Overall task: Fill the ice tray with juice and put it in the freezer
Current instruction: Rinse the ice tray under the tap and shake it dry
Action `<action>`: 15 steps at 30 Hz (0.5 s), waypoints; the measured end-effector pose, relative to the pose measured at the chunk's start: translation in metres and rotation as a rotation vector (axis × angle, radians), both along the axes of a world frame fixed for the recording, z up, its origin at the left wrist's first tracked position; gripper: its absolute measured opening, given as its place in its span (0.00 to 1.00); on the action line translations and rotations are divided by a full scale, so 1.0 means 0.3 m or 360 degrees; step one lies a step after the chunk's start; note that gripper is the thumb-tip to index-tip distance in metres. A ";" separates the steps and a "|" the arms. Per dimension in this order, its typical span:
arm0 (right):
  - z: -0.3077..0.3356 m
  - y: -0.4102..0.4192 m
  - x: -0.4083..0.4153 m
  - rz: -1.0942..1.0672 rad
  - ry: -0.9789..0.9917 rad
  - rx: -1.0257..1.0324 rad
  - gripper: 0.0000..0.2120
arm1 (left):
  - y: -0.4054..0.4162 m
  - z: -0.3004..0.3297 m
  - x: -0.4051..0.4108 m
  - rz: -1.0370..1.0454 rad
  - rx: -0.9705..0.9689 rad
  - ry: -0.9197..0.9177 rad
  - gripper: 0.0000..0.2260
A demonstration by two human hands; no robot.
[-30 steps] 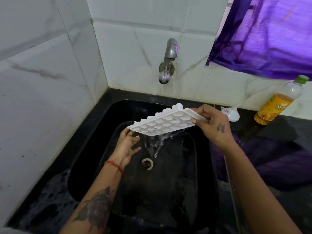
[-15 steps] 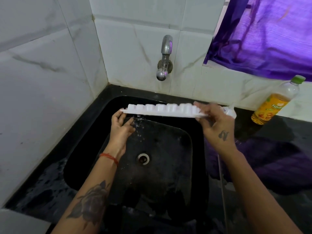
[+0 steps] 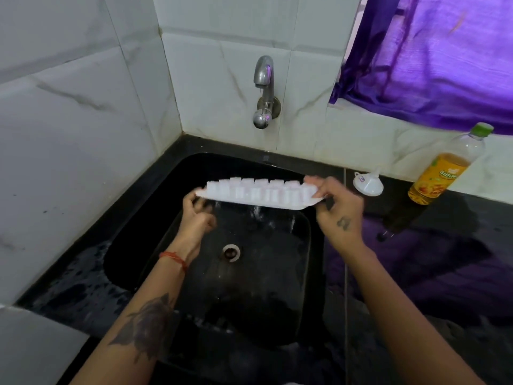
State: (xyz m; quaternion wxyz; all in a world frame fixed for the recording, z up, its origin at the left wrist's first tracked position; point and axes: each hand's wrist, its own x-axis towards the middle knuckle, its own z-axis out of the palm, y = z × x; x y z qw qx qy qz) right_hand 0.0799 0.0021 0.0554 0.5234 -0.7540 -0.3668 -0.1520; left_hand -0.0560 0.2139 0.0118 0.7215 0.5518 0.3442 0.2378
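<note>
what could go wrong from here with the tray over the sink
1. The white ice tray is held upside down by its ends only, left hand and right hand; it looks wet, so it might slip into the black sink.
2. Water dripping off it may wet the counter when it is carried over.
3. The juice bottle and white funnel stand close by; a swing right might knock them.
</note>
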 end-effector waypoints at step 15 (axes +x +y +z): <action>-0.124 -0.057 -0.027 -0.0062 0.0608 -0.0282 0.14 | -0.044 -0.087 -0.039 0.0013 -0.0054 0.0273 0.33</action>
